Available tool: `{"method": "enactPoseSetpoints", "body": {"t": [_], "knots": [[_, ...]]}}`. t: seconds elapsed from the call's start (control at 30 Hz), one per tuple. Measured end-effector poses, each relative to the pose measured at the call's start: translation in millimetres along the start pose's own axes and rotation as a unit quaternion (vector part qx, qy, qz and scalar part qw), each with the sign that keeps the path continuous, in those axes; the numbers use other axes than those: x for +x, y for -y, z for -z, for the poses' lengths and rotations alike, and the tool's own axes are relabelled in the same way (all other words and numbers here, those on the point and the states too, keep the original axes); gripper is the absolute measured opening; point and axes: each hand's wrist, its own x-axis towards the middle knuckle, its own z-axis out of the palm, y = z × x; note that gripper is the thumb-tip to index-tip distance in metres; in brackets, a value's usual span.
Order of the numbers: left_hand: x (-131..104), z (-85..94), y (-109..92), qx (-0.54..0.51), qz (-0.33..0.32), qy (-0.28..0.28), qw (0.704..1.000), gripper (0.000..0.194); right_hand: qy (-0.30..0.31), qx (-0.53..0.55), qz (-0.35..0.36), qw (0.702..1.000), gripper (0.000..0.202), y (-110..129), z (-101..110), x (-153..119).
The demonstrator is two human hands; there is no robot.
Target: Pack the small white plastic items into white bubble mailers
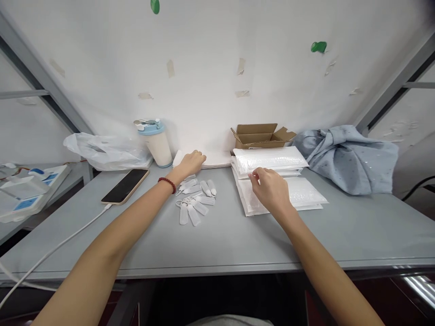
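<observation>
Beyond the tags [184,213], the left hand [193,161] curls beside white paper [177,158], its grip hidden. Over the mailers [272,157], whose long axis runs left to right, the nearer right hand [270,188] bends its fingers; whether it holds anything, I cannot tell.

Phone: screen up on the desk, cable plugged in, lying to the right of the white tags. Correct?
No, wrong side. The head view shows the phone to the left of the white tags. Screen up on the desk, cable plugged in: both right.
</observation>
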Motion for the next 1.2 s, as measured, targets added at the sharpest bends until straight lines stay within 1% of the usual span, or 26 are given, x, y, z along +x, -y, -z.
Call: {"method": "enactPoseSetpoints", "body": {"t": [0.13,0.3,0.4,0.47,0.57,0.63,0.67,0.73,0.8,0.83,0.9,0.97,1.07,1.13,1.2], "knots": [[4,-0.5,-3,0.021,0.001,0.009,1.0,0.035,0.002,0.005,0.0,1.0,0.024,-1,0,0],[3,7.4,-5,0.051,0.016,-0.001,0.999,0.038,0.006,0.003,0.002,1.0,0.023,-2,-1,0],[-3,15.6,-4,0.072,0.031,-0.012,0.997,0.036,0.004,0.003,0.002,1.0,0.022,-1,-1,0],[-12,22.6,-3,0.087,0.042,-0.024,0.995,0.035,-0.001,0.006,0.004,1.0,0.021,-1,-1,0],[-33,33.0,-2,0.106,0.068,-0.06,0.99,0.037,-0.015,0.013,0.007,1.0,0.021,-2,-3,0],[-50,36.7,-2,0.104,0.087,-0.098,0.986,0.038,-0.035,0.023,0.016,0.999,0.024,-3,-5,1],[-58,36.7,-2,0.096,0.094,-0.126,0.983,0.039,-0.053,0.034,0.028,0.998,0.026,-4,-6,1],[-73,32.9,-4,0.067,0.098,-0.203,0.972,0.042,-0.107,0.062,0.07,0.99,0.034,-4,-8,1],[-84,25.3,-9,0.029,0.084,-0.277,0.957,0.044,-0.17,0.082,0.135,0.973,0.043,-2,-9,0],[-89,21.1,-13,0.012,0.071,-0.302,0.951,0.044,-0.195,0.083,0.172,0.962,0.045,0,-8,-1],[-94,13.6,-22,-0.011,0.034,-0.328,0.944,0.043,-0.219,0.063,0.239,0.944,0.043,5,-8,-5],[-97,9.6,-32,-0.028,-0.006,-0.334,0.942,0.043,-0.216,0.026,0.279,0.935,0.04,10,-9,-8],[-98,10.6,-44,-0.057,-0.051,-0.317,0.945,0.042,-0.186,-0.02,0.289,0.939,0.041,11,-12,-10],[-99,13.7,-45,-0.078,-0.063,-0.304,0.947,0.037,-0.168,-0.029,0.282,0.944,0.04,8,-13,-8],[-99,16.4,-39,-0.106,-0.056,-0.3,0.946,0.033,-0.169,-0.024,0.275,0.946,0.039,4,-13,-5]]}}
